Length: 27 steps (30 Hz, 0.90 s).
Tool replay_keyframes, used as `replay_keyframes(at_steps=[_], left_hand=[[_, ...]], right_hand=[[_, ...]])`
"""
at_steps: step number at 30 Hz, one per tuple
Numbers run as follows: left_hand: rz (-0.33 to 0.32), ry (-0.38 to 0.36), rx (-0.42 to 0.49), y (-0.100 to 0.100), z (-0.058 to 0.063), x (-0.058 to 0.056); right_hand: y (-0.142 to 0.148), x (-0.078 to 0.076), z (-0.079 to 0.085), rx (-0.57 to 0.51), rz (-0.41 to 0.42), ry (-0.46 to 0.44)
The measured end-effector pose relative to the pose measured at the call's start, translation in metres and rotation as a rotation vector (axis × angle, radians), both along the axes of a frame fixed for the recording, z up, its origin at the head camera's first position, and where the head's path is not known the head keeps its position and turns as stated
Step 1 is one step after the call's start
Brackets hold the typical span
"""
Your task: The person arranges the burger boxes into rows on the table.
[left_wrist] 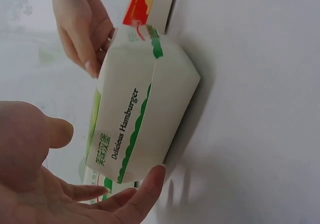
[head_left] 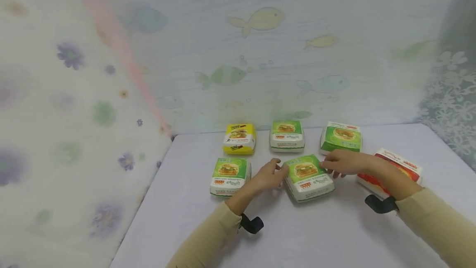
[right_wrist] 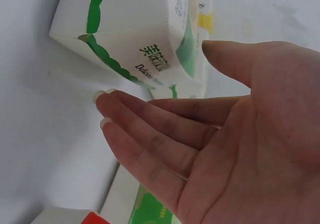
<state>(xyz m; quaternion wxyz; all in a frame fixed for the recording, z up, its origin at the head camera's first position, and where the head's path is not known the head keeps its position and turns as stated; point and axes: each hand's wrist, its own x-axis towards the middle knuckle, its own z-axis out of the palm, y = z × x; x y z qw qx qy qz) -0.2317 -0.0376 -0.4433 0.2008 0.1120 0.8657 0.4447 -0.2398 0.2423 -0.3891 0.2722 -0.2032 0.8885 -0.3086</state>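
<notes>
Bordering white tabletop (head_left: pixel 316 235), fish-patterned backdrop (head_left: pixel 279 61)

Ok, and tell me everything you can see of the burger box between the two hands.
The burger box looks like folded card, closed, with walls bulging at mid-height. Its top shows a burger on green, then a white band with a red label; a white side reads "Delicious Hamburger" above a scalloped green stripe. It sits top up, turned askew, above the white table. The left hand and right hand flank it, fingertips at its sides; firm contact is hard to confirm.
</notes>
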Motion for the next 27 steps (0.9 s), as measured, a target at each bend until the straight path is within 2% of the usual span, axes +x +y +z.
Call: replay_keyframes(at_steps=[8, 19, 27], left_hand=[[-0.001, -0.063, -0.031, 0.007, 0.002, 0.012], [-0.001, -0.042, -0.077, 0.007, 0.001, -0.003], [-0.008, -0.072, -0.064, 0.007, -0.001, -0.005]], right_hand=[[-0.001, -0.001, -0.007, -0.016, -0.036, -0.048], [-0.003, 0.013, -0.015, -0.005, -0.082, -0.044], [-0.005, 0.017, -0.012, -0.019, -0.085, -0.046]])
